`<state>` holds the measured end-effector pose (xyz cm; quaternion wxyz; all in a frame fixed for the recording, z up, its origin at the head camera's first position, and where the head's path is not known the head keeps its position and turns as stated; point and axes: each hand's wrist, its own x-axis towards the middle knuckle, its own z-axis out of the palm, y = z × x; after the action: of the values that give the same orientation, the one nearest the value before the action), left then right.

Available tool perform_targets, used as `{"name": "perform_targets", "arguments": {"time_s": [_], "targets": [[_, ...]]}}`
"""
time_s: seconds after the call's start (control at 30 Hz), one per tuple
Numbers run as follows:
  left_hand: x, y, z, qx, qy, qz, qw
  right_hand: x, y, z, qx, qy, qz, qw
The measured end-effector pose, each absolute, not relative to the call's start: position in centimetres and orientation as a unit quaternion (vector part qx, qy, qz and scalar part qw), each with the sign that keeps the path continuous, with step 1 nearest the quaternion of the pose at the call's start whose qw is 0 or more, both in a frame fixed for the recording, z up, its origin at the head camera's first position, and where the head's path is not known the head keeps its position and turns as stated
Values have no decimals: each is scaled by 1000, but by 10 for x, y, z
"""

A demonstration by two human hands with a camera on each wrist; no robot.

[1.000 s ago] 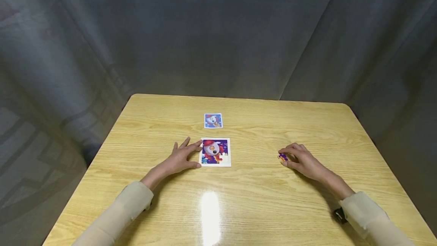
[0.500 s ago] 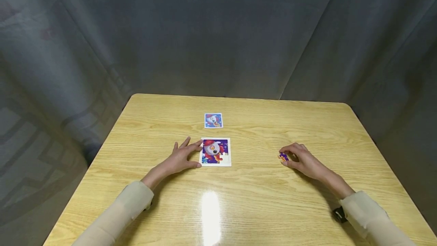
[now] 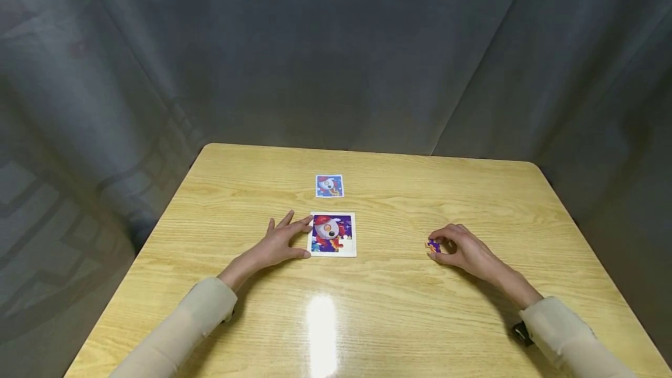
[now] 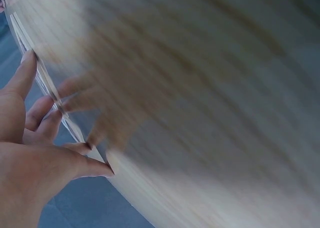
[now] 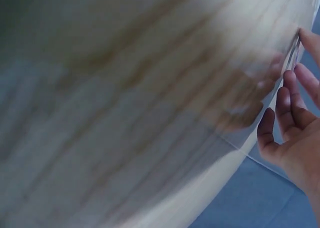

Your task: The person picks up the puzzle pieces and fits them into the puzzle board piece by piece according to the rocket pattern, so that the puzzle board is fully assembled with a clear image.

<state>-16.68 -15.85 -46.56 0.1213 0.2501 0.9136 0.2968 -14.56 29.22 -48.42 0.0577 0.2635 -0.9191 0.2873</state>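
A white-bordered jigsaw board (image 3: 349,249) lies on the table, showing a dog-like figure in a red helmet on purple; its lower right corner is bare white. My left hand (image 3: 275,245) rests at the board's left edge, thumb and fingers spread and touching the border. In the left wrist view, the left hand (image 4: 45,148) lies along the thin edge of the board (image 4: 44,78). To the right, my right hand (image 3: 464,251) pinches a purple and orange puzzle piece (image 3: 433,247) between thumb and fingers. The right hand (image 5: 297,138) partly hides the piece in the right wrist view.
A small square picture card (image 3: 329,186) with the same figure on blue lies behind the board. The wooden table (image 3: 388,308) ends at a grey curtain (image 3: 336,57), which also hangs at both sides. Bare tabletop separates the right hand from the board.
My right thumb and fingers have shifted slightly, now more rounded about the puzzle piece, which has moved a little left and nearer. My left hand and the board keep their places.
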Motion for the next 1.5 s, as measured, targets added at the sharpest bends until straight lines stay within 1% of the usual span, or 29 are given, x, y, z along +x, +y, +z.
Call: {"name": "perform_targets", "arguments": {"time_s": [0.3, 0.57, 1.17, 1.5], "targets": [[-166, -158, -466, 251, 913, 296, 128, -144, 287, -487, 254, -916, 301, 75], [-166, -158, -467, 245, 913, 303, 125, -143, 272, -480, 267, -909, 308, 88], [-166, -157, -467, 247, 914, 299, 122, -150, 233, -460, 266, -898, 343, 76], [-166, -159, -467, 246, 914, 298, 122, -158, 201, -449, 283, -889, 355, 60]]}}
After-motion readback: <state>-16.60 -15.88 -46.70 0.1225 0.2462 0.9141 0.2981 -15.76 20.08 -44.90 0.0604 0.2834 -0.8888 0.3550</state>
